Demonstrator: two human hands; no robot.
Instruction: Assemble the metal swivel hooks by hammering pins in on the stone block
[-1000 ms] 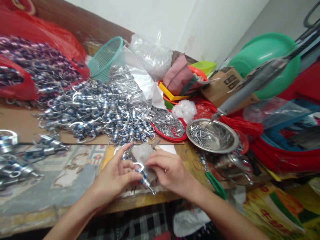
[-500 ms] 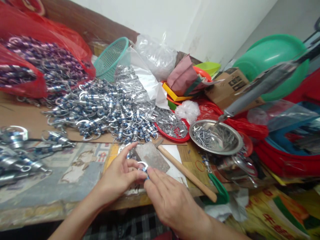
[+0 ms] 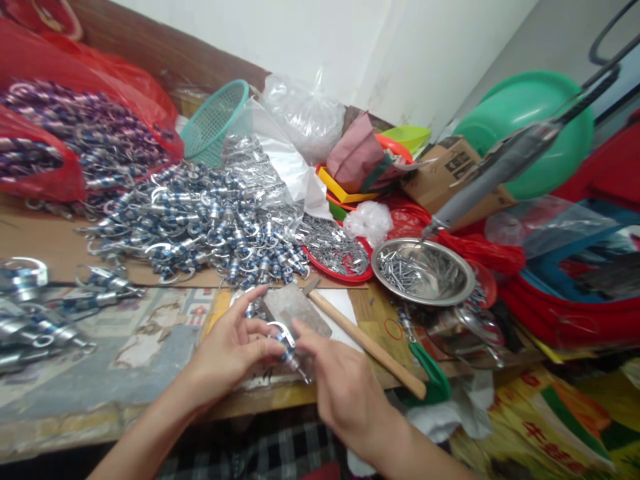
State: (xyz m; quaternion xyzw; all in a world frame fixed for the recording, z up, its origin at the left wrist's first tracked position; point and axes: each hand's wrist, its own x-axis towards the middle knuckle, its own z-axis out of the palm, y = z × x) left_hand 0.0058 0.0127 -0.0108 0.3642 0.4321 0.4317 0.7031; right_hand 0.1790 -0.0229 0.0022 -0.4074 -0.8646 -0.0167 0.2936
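Observation:
My left hand [image 3: 235,350] pinches a small silver-and-blue metal fitting [image 3: 287,350] between thumb and fingers, the index finger raised. The fitting has a curved, hook-like arm on top and a thin ringed end pointing down to the right. Just to its right is my right hand [image 3: 345,387], with its index finger stretched out and the other fingers bent, partly hidden; nothing shows in it. Beyond both hands lie a flat grey metal block [image 3: 297,310] and a hammer [image 3: 367,340] with a wooden handle.
A large heap of similar fittings [image 3: 200,220] covers the cardboard, with more at left [image 3: 37,320]. Behind are a red bag [image 3: 125,73] and green basket [image 3: 215,123]. At right stand a red tray [image 3: 345,277] of small metal pieces and a steel bowl [image 3: 450,287] of pins.
My right hand has drawn back slightly to the right from the fitting. More of the fitting now shows in my left hand, its thin end in view. The view has shifted slightly.

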